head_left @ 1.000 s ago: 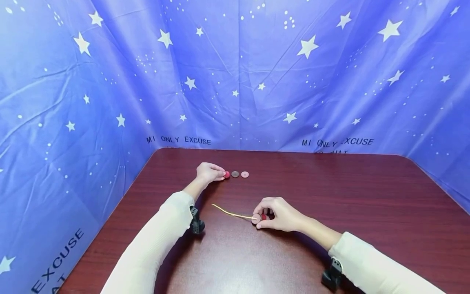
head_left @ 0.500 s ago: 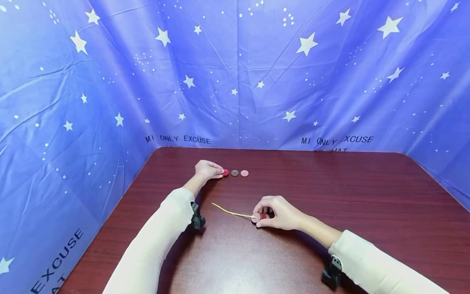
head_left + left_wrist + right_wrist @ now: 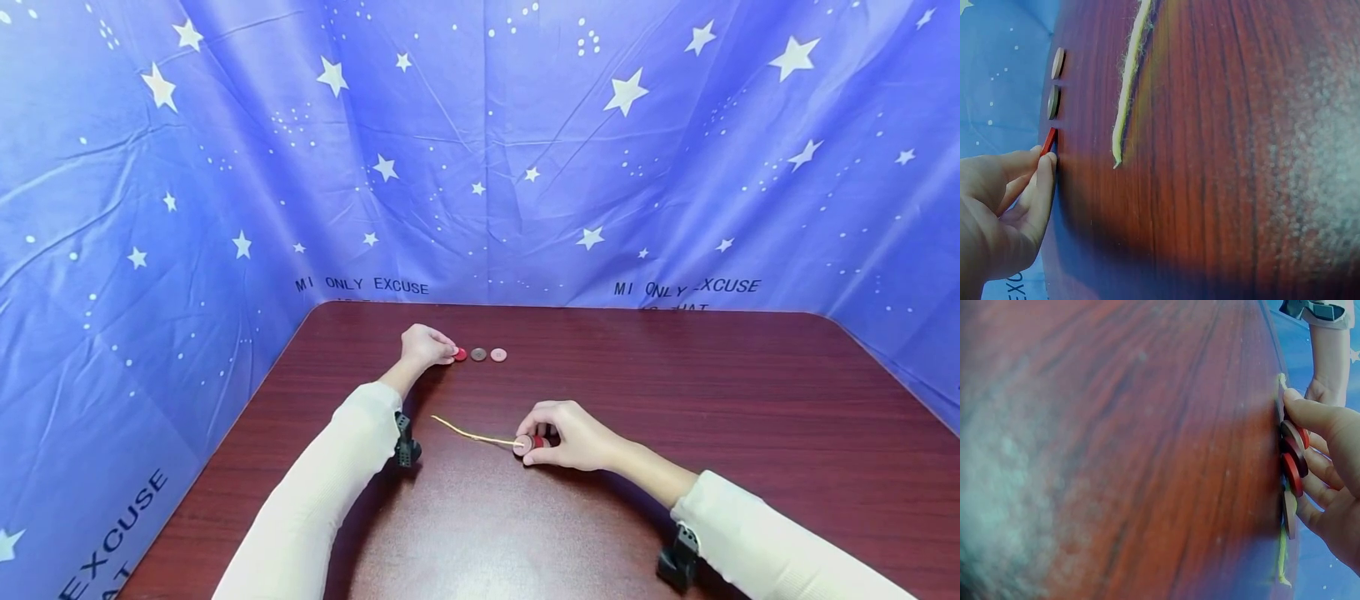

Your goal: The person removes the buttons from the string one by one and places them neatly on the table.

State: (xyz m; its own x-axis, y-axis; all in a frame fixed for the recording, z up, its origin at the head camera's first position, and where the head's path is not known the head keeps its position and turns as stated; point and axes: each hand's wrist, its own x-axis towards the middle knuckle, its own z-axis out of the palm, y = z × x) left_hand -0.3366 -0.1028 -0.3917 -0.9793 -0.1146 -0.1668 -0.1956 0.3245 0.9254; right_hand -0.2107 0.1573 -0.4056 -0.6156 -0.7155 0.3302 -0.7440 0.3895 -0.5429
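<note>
The left hand (image 3: 426,346) pinched the red button (image 3: 461,354) by its edge between thumb and fingers, at the left end of a short row on the far side of the surface (image 3: 675,375). The grey button (image 3: 478,355) lay flat just beside it, then the pink button (image 3: 498,355). Whether the red one had left the wood could not be told. The right hand (image 3: 566,437), nearer the person, held the strung buttons (image 3: 1291,475) between thumb and fingers, tipped and overlapping, with the cord (image 3: 1124,94) running out to the left, its tip bare.

The red button was thin and gripped only at its rim, so a slip could have dropped it or knocked it into the grey one. No knot showed at the bare tip; had the right hand loosened, the strung buttons might have slid off there. The cord looked fuzzy and limp, so its tip would probably bend or fray against a small hole.

The surface was dark red-brown with a streaked grain, glossy enough to throw a pale glare near the front. Blue cloth (image 3: 487,83) with white stars and dots hung behind and at both sides, black lettering along its lower part. Pale sleeves (image 3: 322,483) covered the arms, a small black camera (image 3: 405,442) at each wrist.
</note>
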